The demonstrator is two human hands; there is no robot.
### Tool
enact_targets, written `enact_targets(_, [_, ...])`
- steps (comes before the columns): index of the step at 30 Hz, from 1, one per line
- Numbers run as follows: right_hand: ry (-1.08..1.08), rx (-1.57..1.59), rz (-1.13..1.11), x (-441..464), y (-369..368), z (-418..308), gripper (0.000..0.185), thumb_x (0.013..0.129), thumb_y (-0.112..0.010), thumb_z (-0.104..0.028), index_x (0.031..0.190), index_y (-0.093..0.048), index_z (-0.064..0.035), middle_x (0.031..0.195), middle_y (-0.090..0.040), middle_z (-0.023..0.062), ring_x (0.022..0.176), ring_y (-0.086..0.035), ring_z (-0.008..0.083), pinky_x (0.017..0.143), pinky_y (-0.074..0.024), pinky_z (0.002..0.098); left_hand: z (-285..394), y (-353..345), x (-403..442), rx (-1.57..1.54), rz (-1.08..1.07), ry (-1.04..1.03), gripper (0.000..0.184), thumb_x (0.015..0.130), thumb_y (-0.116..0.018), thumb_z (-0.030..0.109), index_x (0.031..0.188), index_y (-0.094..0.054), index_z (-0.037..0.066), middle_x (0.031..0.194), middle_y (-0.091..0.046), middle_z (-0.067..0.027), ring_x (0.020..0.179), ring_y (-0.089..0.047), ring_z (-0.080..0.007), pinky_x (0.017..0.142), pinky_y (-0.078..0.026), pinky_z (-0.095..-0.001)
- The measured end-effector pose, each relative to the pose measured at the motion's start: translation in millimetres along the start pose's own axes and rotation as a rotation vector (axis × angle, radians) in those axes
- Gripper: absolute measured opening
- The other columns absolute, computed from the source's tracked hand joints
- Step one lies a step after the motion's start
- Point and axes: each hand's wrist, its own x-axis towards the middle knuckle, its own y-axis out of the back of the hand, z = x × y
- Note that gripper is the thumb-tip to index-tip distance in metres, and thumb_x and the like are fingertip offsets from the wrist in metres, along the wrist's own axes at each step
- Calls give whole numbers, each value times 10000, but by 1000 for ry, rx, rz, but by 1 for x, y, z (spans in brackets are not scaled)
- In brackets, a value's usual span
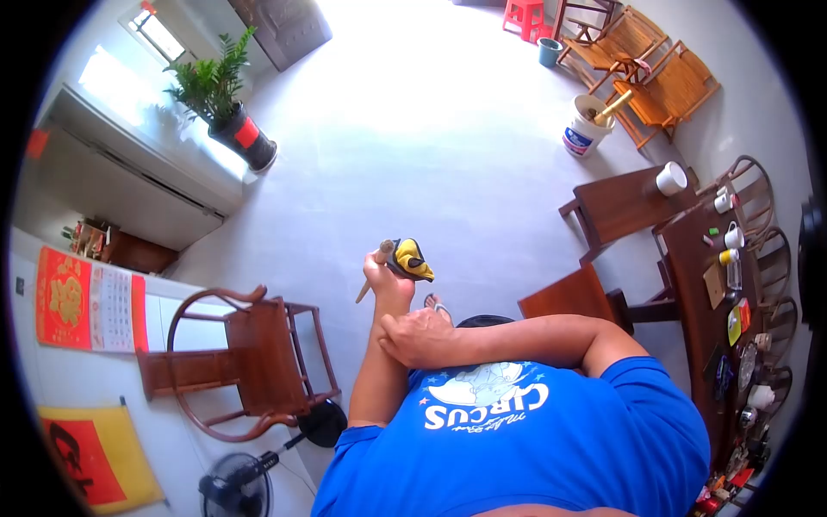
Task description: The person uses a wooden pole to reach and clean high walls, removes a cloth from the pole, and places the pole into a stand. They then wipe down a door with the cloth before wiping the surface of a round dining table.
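My left hand (389, 277) is raised in front of me, closed around a wooden stick (385, 248) whose thin end pokes out below the hand on the left. A yellow and black fabric bundle (411, 258), perhaps a work glove, is in the same hand, bunched against the stick. My right hand (420, 339) reaches across my body with its fingers curled against my left forearm. Nothing shows in the right hand. Below it is my blue shirt (551, 439), and a sandalled foot (438, 308) shows just beyond the hand.
A wooden armchair (263, 355) and a fan (237, 484) stand at my left, a potted plant (244, 138) farther ahead. To the right are a long, cluttered wooden table (702, 319), a bench (629, 202), a white bucket (586, 129) and wooden chairs (663, 90).
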Motion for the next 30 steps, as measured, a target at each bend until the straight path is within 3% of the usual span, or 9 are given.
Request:
enact_targets(2, [49,-73,-44,38,12,24,208,958,-555,-204,895,-518,-10,642,-649,173,582,-682,308,503,-514,413,14,-26,44,48,-12,-39,196,925,-433,261,941,-498,77,911,-564,-78,848,-589,-243,759,-525,-438])
enact_targets(6, [73,39,314,114,18,79,197,954,-567,-197,904,-502,-18,642,-626,146,577,-667,298,501,-509,419,45,-101,99,111,-149,-58,197,923,-438,254,952,-497,68,916,-565,-78,844,-587,-245,771,-526,-429])
enact_targets(9, [-61,82,270,156,47,110,196,959,-564,-206,908,-495,-30,649,-623,139,579,-668,300,492,-507,411,57,-149,146,112,-133,0,207,924,-430,258,941,-503,65,919,-576,-86,844,-593,-246,781,-526,-424])
enact_targets(14, [-26,41,294,223,73,186,193,959,-568,-209,905,-494,-39,634,-621,142,570,-664,305,474,-498,407,56,-214,229,37,-170,90,169,936,-466,212,815,-469,93,843,-540,-50,775,-577,-246,742,-550,-448])
enact_targets(17, [58,11,302,264,84,241,188,958,-569,-204,899,-496,-40,629,-620,144,559,-660,306,463,-492,411,60,-250,282,124,-241,-3,280,934,-417,257,1013,-565,32,1005,-615,-108,915,-617,-259,829,-521,-431])
enact_targets(21, [111,113,348,330,124,319,180,953,-568,-190,884,-497,-40,618,-620,140,542,-656,304,453,-487,413,67,-294,389,98,-198,3,191,942,-430,232,914,-514,62,911,-555,-75,870,-581,-248,819,-522,-419])
enact_targets(25, [105,83,258,388,177,371,187,942,-599,-197,891,-506,-43,607,-594,113,519,-627,300,456,-481,406,82,-365,436,109,-260,-136,305,898,-649,219,971,-423,28,959,-514,-104,856,-560,-274,792,-565,-491])
enact_targets(26, [125,90,251,401,183,382,191,946,-594,-201,889,-508,-40,611,-596,118,519,-627,301,456,-480,408,87,-375,450,77,-274,-177,538,793,-814,234,1027,-383,13,1013,-502,-123,881,-572,-303,782,-577,-538])
enact_targets(30, [174,47,170,454,209,423,198,965,-556,-187,866,-500,-24,598,-614,132,538,-659,317,464,-488,438,102,-401,504,42,-247,-193,646,726,-883,279,1020,-373,13,1001,-508,-127,895,-596,-308,787,-588,-543])
